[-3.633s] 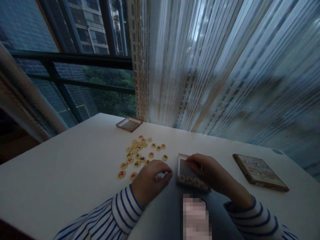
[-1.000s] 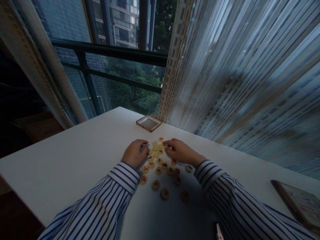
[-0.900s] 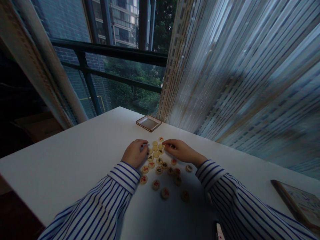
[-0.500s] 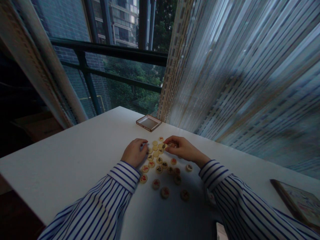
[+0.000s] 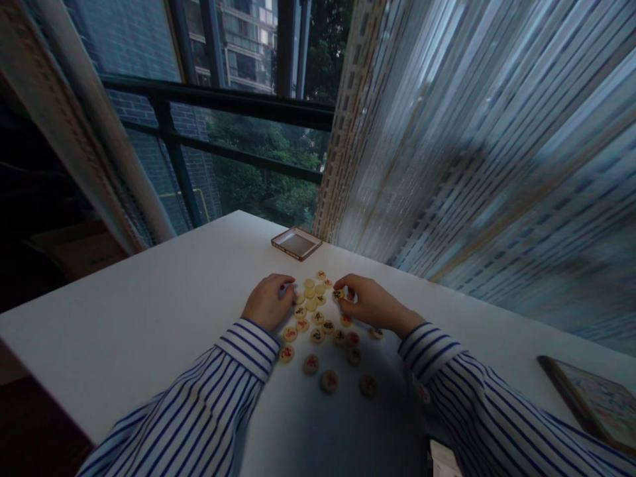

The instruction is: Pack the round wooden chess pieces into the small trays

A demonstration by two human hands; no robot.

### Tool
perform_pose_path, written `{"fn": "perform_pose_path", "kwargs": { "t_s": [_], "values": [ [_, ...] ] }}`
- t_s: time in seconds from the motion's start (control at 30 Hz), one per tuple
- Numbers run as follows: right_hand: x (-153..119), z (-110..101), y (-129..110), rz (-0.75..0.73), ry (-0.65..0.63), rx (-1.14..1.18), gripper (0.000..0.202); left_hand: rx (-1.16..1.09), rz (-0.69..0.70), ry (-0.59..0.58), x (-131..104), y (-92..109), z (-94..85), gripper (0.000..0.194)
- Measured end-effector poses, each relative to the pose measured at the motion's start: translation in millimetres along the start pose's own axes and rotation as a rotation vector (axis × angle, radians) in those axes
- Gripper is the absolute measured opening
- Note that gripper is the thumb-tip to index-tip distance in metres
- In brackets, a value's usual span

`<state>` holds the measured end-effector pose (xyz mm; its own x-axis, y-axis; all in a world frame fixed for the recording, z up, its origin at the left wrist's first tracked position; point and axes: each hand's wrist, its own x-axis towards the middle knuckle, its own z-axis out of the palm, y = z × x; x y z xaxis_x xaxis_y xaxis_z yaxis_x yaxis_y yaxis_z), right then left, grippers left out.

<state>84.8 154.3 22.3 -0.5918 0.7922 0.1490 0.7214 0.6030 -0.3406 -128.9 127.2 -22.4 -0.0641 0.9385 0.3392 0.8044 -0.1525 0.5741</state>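
Observation:
Chinese chess pieces, round and pale yellow with red or black characters, lie scattered on the white table. Between the thumb and fingers of my right hand is a black-marked Chinese chess piece, at the right side of the cluster. My left hand rests at the cluster's left edge, its fingers curved and apart from the thumb. Beside its fingertips is a blank-faced piece. Several pieces show blank faces, such as one in the middle. A red-marked piece lies nearer to me.
A shallow open box sits near the table's far edge. At the right lies a framed, patterned panel. A phone-like object shows at the bottom, partly beside my right sleeve. String curtains and a railing stand behind the table.
My right hand has moved right with the black-marked piece, away from the cluster. A red-marked piece behind it now shows. My left hand has stayed nearly still.

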Motion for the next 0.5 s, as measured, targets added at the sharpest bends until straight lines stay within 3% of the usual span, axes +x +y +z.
{"fn": "perform_pose_path", "kwargs": {
  "t_s": [0.23, 0.5],
  "values": [
    [-0.1, 0.1, -4.9, -0.016, -0.121, -0.289, 0.025, 0.011, -0.001, -0.009, -0.3, -0.1, -0.5, 0.031],
    [3.5, 3.8, -8.6, -0.009, -0.212, -0.437, 0.027, 0.032, -0.022, -0.013, 0.4, -1.7, -1.1, 0.031]
  ]
}}
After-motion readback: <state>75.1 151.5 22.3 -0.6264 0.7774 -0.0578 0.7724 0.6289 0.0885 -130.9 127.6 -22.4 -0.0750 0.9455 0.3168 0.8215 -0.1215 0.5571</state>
